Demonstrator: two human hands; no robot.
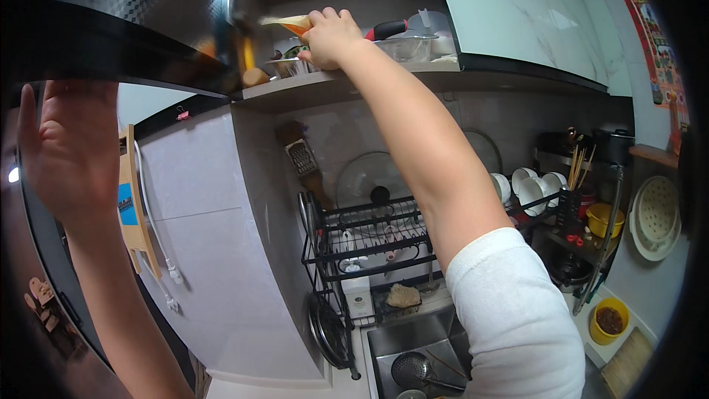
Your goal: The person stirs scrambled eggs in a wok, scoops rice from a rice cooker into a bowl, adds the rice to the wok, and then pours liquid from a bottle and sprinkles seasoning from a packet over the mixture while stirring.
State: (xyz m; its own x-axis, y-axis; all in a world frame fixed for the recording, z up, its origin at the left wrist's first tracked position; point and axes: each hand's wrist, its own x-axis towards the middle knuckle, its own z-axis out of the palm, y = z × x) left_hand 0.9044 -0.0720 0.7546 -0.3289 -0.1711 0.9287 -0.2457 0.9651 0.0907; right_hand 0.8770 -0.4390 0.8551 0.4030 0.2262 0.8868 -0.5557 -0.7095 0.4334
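Note:
My right hand [334,39] reaches up into an open wall cabinet and grips a cream and orange packet [296,23] above the shelf [288,86]. Just below that hand stands a clear plastic container [291,68] with small items inside. Right of the wrist are a black and red handle [388,30] and a clear plastic bin [407,49]. My left hand [77,149] is raised at the far left, palm showing, against the lower edge of the lifted dark cabinet door [138,50]. Its fingertips are hidden behind that edge.
Below the cabinet, a black dish rack [371,257] stands behind a steel sink [382,343] holding a skimmer [411,368]. White bowls [533,194] sit on the right. A wooden rack [133,205] and white plug cords [174,271] hang left. A yellow tub [616,310] stands lower right.

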